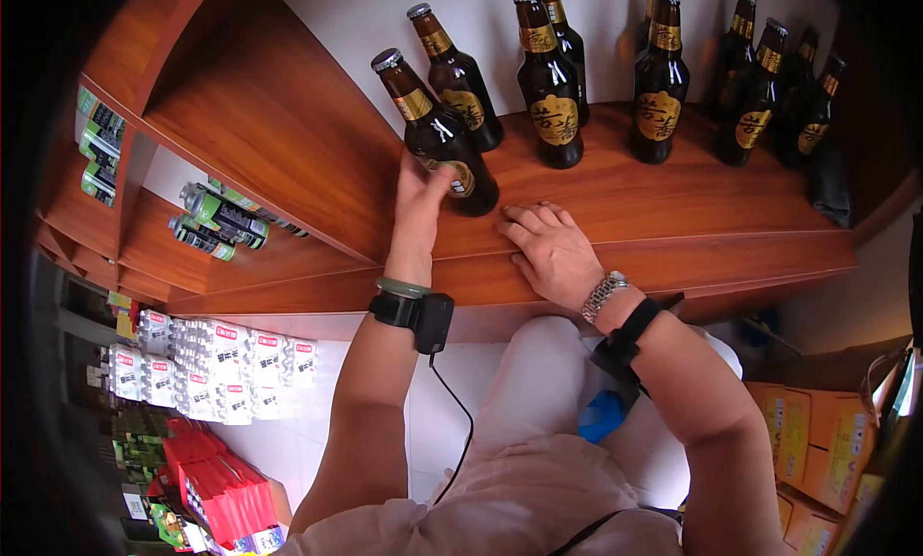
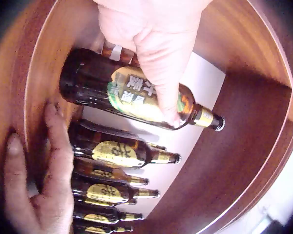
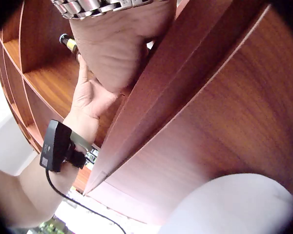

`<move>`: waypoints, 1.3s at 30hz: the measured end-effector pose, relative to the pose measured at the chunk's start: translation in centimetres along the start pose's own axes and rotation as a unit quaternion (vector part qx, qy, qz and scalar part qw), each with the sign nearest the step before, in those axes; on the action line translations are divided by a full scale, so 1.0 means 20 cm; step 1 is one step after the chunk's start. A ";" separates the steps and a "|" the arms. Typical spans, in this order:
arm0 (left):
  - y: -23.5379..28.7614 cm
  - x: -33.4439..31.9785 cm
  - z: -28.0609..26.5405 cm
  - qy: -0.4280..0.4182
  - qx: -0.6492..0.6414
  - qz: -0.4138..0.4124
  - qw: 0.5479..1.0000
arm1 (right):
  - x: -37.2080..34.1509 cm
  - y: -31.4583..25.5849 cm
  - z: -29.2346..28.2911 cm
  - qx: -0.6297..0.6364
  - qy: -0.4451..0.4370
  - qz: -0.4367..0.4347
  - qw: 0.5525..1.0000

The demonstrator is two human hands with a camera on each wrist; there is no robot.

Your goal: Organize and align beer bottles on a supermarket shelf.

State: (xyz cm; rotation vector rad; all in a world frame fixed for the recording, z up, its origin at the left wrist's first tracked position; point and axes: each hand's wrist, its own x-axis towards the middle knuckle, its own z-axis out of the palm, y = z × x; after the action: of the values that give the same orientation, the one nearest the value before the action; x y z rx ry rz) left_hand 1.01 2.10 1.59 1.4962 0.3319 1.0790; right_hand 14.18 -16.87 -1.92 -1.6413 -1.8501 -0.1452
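My left hand (image 1: 419, 202) grips a dark brown beer bottle (image 1: 435, 123) with a gold neck band and a silver cap, the thumb lying across its label. The bottle leans a little to the left, its base close over the front of the wooden shelf (image 1: 615, 205). In the left wrist view, this bottle (image 2: 95, 83) shows a pale, green-edged label under the thumb. To the right of it, my right hand (image 1: 558, 253) rests on the shelf near the front edge with its fingers loosely spread, holding nothing. Behind the gripped bottle stands a similar bottle (image 1: 464, 89).
Several more beer bottles (image 1: 555, 113) stand upright along the back wall. A dark cloth-like item (image 1: 830, 190) lies at the shelf's right end. An upright wooden panel (image 1: 269, 113) borders the left, with green cans (image 1: 226, 214) beyond it. Orange cartons (image 1: 832, 450) sit low at right.
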 end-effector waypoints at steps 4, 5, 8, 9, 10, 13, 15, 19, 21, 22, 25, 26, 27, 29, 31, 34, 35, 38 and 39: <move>-0.05 -0.01 0.05 0.004 0.112 -0.026 0.993 | 0.00 -0.01 0.01 -0.004 0.007 -0.001 1.000; -0.05 0.00 0.05 0.005 0.133 -0.027 0.991 | 0.00 -0.01 0.01 -0.007 0.006 -0.002 1.000; -0.05 0.03 0.04 0.002 0.177 -0.027 0.984 | 0.00 -0.01 0.00 -0.004 0.002 -0.001 1.000; -0.05 0.05 0.03 -0.001 0.179 -0.025 0.984 | 0.00 -0.01 0.00 -0.003 0.003 -0.003 1.000; -0.06 0.07 0.02 -0.005 0.180 -0.023 0.983 | 0.00 -0.01 0.00 -0.001 0.003 -0.004 1.000; -0.11 0.14 -0.01 0.034 0.169 -0.025 0.985 | -0.01 0.00 0.01 -0.002 0.005 -0.007 1.000; -0.13 0.18 -0.02 0.035 0.168 -0.024 0.985 | -0.01 -0.01 0.01 -0.005 0.003 -0.007 1.000; -0.12 0.21 -0.03 0.041 0.180 -0.018 0.983 | 0.00 -0.01 0.00 -0.008 -0.002 -0.008 1.000; -0.12 0.21 -0.02 0.046 0.183 -0.012 0.982 | 0.00 -0.01 0.00 -0.009 0.000 -0.009 1.000; -0.13 0.21 -0.02 0.048 0.182 -0.008 0.982 | 0.00 -0.01 0.00 -0.010 0.003 -0.010 1.000; -0.14 0.19 -0.01 0.066 0.179 0.006 0.982 | 0.00 0.00 0.01 -0.014 0.012 -0.013 1.000; -0.15 0.18 -0.01 0.073 0.177 0.011 0.981 | -0.01 0.00 0.02 -0.016 0.014 -0.014 1.000; -0.13 0.15 -0.01 0.098 0.173 0.043 0.979 | -0.01 0.00 0.02 -0.013 0.013 -0.014 1.000; -0.09 0.05 0.02 0.144 0.164 0.106 0.970 | -0.01 0.00 0.02 -0.007 0.012 -0.011 1.000; 0.07 -0.10 0.13 0.200 0.247 0.149 0.937 | -0.01 0.00 0.01 -0.004 0.013 -0.008 1.000; 0.10 -0.22 0.29 0.036 0.202 0.126 0.971 | -0.01 0.00 0.03 -0.007 0.013 -0.010 1.000; 0.06 -0.21 0.31 -0.022 0.227 0.119 0.966 | -0.01 0.01 0.03 -0.012 0.014 -0.013 1.000; -0.13 -0.12 0.34 -0.019 0.243 0.045 0.969 | -0.01 0.00 0.01 -0.016 -0.002 -0.013 1.000; -0.16 -0.08 0.35 -0.002 0.240 0.016 0.971 | -0.01 0.00 0.01 -0.018 0.003 -0.014 1.000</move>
State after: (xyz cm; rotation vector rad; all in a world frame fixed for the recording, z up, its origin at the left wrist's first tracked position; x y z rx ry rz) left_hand 6.67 -2.68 -0.97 1.9360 0.6004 1.0677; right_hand 14.07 -16.96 -2.22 -1.6375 -1.8759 -0.1960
